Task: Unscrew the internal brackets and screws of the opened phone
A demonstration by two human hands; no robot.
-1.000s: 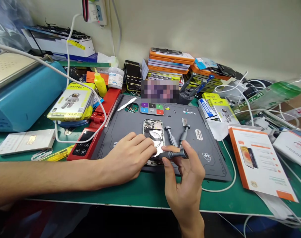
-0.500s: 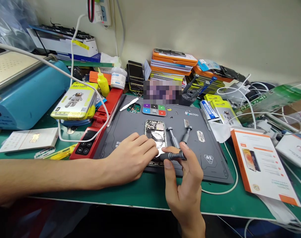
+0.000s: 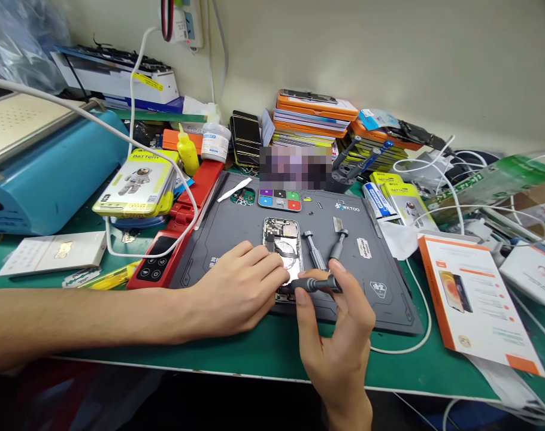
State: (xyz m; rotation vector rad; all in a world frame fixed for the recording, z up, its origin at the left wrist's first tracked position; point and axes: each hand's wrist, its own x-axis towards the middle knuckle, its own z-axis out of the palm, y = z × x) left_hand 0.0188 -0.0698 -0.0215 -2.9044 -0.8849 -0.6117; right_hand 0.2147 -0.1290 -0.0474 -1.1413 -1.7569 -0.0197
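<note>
— Grey silicone repair mat [image 3: 236, 230]: what lay on it?
— An opened smartphone [image 3: 283, 246], back cover off, internals exposed, at the mat's centre; two spare screwdrivers [image 3: 315, 254] lay just beside it.
— And the hands?
— The left hand [image 3: 236, 287] rested flat on the phone's lower left edge, fingers loosely together, gripping nothing. The right hand [image 3: 339, 341] pinched a dark precision screwdriver [image 3: 315, 284] between thumb and fingertips — tip at the phone's lower end.

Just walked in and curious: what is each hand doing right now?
Left hand: holds nothing, fingers resting on the opened phone.
Right hand: closed on a grey screwdriver, tip at the phone.
</note>
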